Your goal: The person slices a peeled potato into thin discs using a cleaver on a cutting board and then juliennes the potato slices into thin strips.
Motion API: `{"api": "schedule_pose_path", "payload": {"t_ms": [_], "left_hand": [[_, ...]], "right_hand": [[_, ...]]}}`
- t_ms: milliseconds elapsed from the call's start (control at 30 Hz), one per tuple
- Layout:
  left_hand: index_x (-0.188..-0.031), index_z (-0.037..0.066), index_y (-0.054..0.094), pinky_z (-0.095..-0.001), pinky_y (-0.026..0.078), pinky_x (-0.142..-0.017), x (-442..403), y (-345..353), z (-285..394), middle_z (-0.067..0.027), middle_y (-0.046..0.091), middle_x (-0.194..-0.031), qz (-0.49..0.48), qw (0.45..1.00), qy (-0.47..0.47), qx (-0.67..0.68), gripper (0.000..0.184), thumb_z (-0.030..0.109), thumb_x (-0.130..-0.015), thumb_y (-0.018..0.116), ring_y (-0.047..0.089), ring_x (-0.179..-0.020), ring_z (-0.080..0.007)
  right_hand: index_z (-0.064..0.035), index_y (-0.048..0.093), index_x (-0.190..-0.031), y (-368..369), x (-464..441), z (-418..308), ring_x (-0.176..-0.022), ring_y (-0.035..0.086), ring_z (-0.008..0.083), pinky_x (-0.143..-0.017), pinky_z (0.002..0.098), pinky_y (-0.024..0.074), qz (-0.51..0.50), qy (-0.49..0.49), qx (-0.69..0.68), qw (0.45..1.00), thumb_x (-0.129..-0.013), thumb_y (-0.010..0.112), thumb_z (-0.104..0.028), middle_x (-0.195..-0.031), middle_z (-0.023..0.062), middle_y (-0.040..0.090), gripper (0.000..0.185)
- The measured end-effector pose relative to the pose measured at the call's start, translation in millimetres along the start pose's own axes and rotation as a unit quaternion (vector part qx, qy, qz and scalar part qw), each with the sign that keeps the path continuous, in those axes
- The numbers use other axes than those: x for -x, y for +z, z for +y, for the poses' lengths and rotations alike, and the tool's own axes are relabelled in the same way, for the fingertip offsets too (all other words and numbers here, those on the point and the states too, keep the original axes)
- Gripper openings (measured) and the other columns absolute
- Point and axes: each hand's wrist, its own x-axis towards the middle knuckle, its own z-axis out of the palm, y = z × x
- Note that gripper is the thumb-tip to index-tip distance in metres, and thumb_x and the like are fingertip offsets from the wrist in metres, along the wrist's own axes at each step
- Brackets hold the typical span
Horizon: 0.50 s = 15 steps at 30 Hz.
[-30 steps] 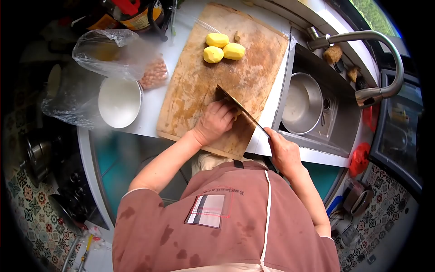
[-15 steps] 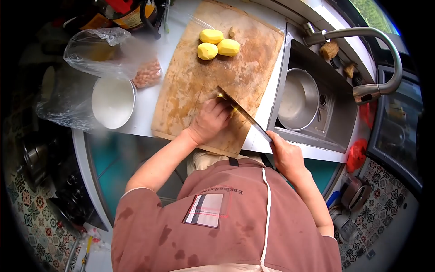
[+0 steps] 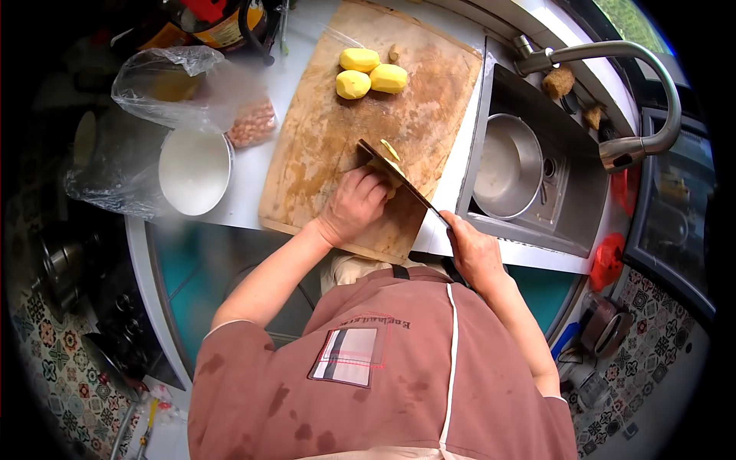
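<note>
My right hand (image 3: 477,253) grips the handle of a kitchen knife (image 3: 411,188), its blade slanting up and left across the wooden cutting board (image 3: 307,153). My left hand (image 3: 354,205) has its fingers curled over a peeled yellow potato (image 3: 392,173), mostly hidden by the fingers and blade. On the far side of the blade lies a thin potato slice (image 3: 389,149). Three whole peeled potatoes (image 3: 359,60) rest together higher up the board, beside a small brown lump (image 3: 394,52) that looks like ginger.
To the left stand a white bowl (image 3: 195,172), a bag of peanut-like nuts (image 3: 251,124) and a clear plastic bag (image 3: 165,84). On the right, the sink (image 3: 567,188) holds a metal pot (image 3: 506,165) under a curved faucet (image 3: 667,100).
The blade has shifted slightly up and left, with my right hand moving the same way. A thin slice now lies beyond the blade. My left hand stays on the potato.
</note>
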Motion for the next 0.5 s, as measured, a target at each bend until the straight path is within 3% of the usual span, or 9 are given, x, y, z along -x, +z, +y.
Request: {"api": "schedule_pose_path", "payload": {"t_ms": [333,500], "left_hand": [[-0.103,0.005,0.064,-0.0400,0.049,-0.092,-2,3,-2,-0.0109,0.060,-0.112,0.009,1.000,-0.016,0.017,0.033,0.005,-0.070,0.067,0.056,-0.110,-0.0316],[-0.104,0.004,0.064,-0.0400,0.050,-0.092,3,7,-2,-0.0104,0.061,-0.112,0.009,1.000,-0.016,0.012,0.033,0.005,-0.071,0.067,0.056,-0.109,-0.0314]], "right_hand": [[-0.0109,0.057,-0.123,-48,16,-19,-0.063,0.064,0.0295,-0.053,0.0398,0.0513,-0.039,0.001,0.044,0.998,-0.087,0.057,-0.001,-0.082,0.0102,0.064,0.038],[-0.0115,0.055,-0.124,-11,10,-4,-0.065,0.065,0.0302,-0.053,0.0406,0.0511,-0.021,-0.001,0.037,0.999,-0.085,0.054,0.001,-0.084,0.0104,0.064,0.041]]}}
